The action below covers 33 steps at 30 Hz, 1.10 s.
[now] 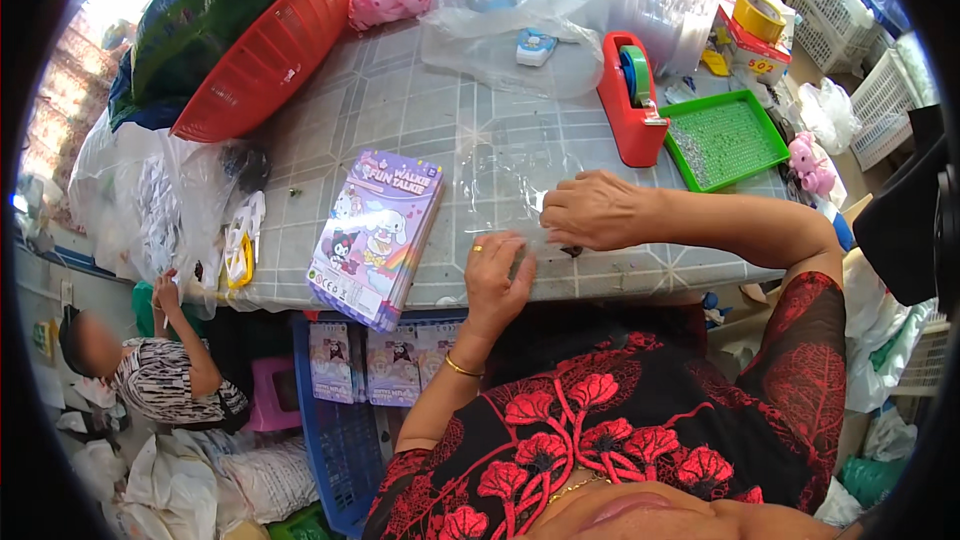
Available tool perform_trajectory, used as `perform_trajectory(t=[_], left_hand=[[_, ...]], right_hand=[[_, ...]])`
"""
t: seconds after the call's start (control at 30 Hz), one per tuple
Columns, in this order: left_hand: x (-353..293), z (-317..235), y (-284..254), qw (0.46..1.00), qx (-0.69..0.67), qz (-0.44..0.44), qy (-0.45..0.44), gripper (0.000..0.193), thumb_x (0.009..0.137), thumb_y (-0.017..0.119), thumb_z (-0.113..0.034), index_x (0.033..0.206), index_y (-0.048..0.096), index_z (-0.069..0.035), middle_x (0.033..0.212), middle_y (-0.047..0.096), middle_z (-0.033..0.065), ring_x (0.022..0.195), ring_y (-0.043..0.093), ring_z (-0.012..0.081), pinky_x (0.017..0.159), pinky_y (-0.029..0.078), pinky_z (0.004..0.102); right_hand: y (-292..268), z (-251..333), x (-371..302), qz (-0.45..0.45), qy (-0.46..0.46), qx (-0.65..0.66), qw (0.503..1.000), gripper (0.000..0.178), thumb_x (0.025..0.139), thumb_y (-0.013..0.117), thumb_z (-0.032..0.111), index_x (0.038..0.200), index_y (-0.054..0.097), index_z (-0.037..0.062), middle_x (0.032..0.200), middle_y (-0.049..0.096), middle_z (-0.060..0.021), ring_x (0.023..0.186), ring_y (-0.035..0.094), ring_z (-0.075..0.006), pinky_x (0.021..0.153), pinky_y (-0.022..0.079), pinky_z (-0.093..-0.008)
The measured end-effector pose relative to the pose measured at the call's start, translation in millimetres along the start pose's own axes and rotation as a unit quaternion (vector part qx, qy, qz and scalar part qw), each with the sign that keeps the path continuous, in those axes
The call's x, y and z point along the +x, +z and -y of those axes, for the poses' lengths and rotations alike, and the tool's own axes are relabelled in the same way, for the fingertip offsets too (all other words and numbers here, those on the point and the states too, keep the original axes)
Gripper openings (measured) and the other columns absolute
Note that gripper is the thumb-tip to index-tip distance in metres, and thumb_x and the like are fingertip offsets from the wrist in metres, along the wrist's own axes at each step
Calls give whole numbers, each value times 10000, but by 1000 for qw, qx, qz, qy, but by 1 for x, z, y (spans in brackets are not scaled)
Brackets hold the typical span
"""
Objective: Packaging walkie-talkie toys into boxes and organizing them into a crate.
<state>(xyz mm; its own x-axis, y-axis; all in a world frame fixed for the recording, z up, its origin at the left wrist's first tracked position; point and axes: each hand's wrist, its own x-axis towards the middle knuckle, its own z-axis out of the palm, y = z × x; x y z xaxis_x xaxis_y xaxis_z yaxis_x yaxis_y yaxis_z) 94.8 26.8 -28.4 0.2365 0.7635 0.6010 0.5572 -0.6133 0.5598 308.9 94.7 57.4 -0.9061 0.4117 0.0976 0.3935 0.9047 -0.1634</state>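
A clear plastic blister shell lies on the table in front of me, hard to make out against the tiled cloth. At its near edge my left hand is closed, fingers and thumb bent round the clear plastic. My right hand reaches across from the right with its fingers curled in a pinch at the shell's near right corner. The fingertips hide part of that edge. Just left of the shell sits a neat stack of purple printed cards with cartoon animals.
A red tape dispenser and a green tray of small shiny pieces stand to the right. A red basket leans at the far left. Below the table edge, a blue crate holds more cards. Another person sits at the left.
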Motion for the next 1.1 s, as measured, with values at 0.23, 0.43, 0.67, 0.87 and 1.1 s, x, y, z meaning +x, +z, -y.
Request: perform_trajectory(t=[0.23,0.43,0.67,0.87,1.1], left_hand=[[8,-8,1,1000,-6,2,6,161,754,693,-76,883,620,-12,939,623,143,875,580,328,782,462,404],[3,0,0,998,-28,-51,-24,139,734,706,-45,816,597,-15,888,621,152,808,586,325,707,467,394],[0,1,1,988,-4,-146,-57,214,721,735,-46,809,541,-23,913,558,178,784,552,337,679,458,390],[-11,5,-2,976,-10,-182,-121,463,717,744,-63,1074,455,-6,1130,453,223,1042,464,351,901,396,429],[-8,0,-4,977,14,-179,-117,621,714,741,-98,1241,429,5,1306,365,237,1186,408,379,1008,343,456]], right_hand=[[11,-199,63,118,24,-29,992,258,838,526,213,904,654,-1,987,658,-210,899,637,-378,757,499,-484],[-18,-289,110,-12,429,-48,902,532,904,504,488,1299,559,135,1251,596,-188,1111,589,-380,968,451,-432],[37,-322,129,-165,415,-65,892,699,697,657,481,1200,599,-2,1241,572,-264,1163,553,-377,1015,417,-430],[-9,-220,128,-40,410,120,903,724,690,681,425,1258,538,-1,1264,550,-259,1072,589,-367,837,506,-434],[-55,-88,40,-84,363,371,851,598,782,601,339,1285,533,23,1236,550,-122,902,587,-211,636,487,-298]])
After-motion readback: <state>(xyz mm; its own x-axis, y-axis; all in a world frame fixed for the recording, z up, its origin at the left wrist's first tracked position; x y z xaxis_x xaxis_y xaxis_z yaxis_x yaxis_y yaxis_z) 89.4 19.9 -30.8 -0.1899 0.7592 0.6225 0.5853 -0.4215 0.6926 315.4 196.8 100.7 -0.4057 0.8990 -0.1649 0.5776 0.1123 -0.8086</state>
